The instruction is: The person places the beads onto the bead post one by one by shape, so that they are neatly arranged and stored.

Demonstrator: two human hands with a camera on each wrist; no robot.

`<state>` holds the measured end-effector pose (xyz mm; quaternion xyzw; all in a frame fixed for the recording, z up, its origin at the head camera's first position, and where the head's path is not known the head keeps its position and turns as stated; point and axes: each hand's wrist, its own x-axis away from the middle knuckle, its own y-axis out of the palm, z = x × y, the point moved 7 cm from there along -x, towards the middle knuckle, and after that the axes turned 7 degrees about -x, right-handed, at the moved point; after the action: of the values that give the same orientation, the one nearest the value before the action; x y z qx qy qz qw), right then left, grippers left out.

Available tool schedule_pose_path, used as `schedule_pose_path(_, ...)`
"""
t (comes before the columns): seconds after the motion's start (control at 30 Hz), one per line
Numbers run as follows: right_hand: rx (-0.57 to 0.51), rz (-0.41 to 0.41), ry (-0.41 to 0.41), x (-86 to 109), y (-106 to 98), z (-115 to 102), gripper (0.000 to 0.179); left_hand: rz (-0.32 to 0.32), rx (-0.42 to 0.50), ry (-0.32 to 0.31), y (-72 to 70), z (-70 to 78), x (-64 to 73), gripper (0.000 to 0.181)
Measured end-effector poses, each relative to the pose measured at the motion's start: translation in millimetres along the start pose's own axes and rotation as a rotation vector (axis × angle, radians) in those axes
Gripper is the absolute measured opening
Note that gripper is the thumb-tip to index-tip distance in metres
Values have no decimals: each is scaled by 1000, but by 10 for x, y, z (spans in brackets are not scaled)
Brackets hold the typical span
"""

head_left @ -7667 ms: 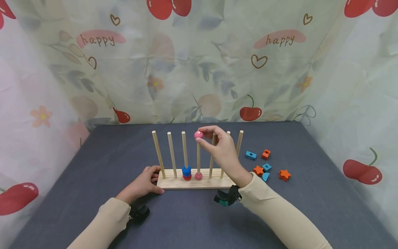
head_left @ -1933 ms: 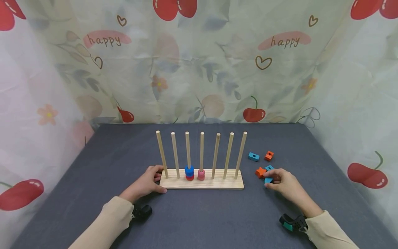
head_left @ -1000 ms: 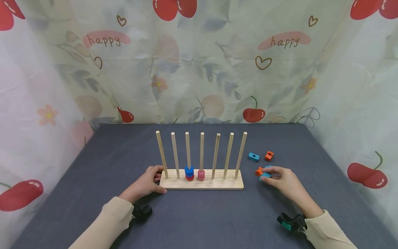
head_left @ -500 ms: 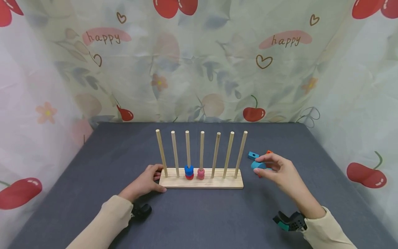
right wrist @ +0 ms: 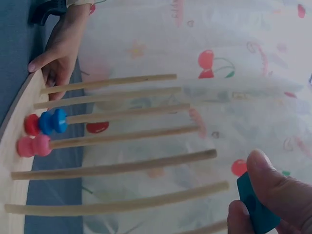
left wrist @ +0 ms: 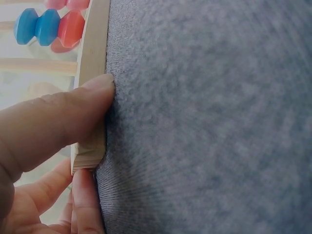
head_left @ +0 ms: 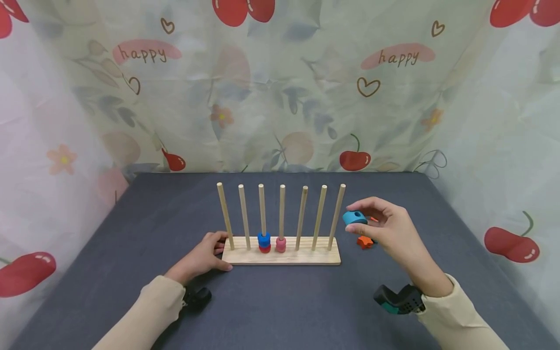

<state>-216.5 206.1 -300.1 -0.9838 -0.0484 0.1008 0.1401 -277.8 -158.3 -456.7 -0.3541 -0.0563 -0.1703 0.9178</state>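
Note:
My right hand [head_left: 389, 226] pinches a blue half-round wooden bead [head_left: 354, 217] between thumb and fingers. The bead has a hole through it and is raised above the table, just right of the rightmost peg [head_left: 337, 217]. At the left end of the wooden peg board [head_left: 280, 258], my left hand [head_left: 202, 256] grips the base, thumb on its front edge and fingers round the end. Blue beads [head_left: 264, 239] sit above a red bead [head_left: 265, 249] on the third peg. Two pink beads [right wrist: 34, 146] are stacked on the fourth; the other pegs are bare.
An orange star bead [head_left: 365, 242] lies on the dark table [head_left: 280, 311] below my right hand. Part of an orange block [head_left: 373, 219] shows behind the fingers; other loose beads are hidden by that hand. A patterned curtain [head_left: 262, 97] hangs behind the table.
A pink bead has gone from my right hand onto the fourth peg. Since then the hand has picked up the blue half-round bead, lifting it leftward. The left hand keeps its hold.

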Motion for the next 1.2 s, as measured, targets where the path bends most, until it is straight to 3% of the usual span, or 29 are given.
schedule_pose_path(0.3,16,35,-128,-149,51,-394,36,6,-10,7,1,-13,6,83)
schedule_pose_path(0.63,15,4,-248,-344,184,-614,34,7,-9,8,6,-30,-3,84)
schedule_pose_path(0.97,-83,59,-336,-499,365,-629,43,12,-13,15,-9,-13,-5,84)
schedule_pose_path(1.2,-88,40,-385,-543,485,-617,38,8,-23,4,-6,-4,-7,84)
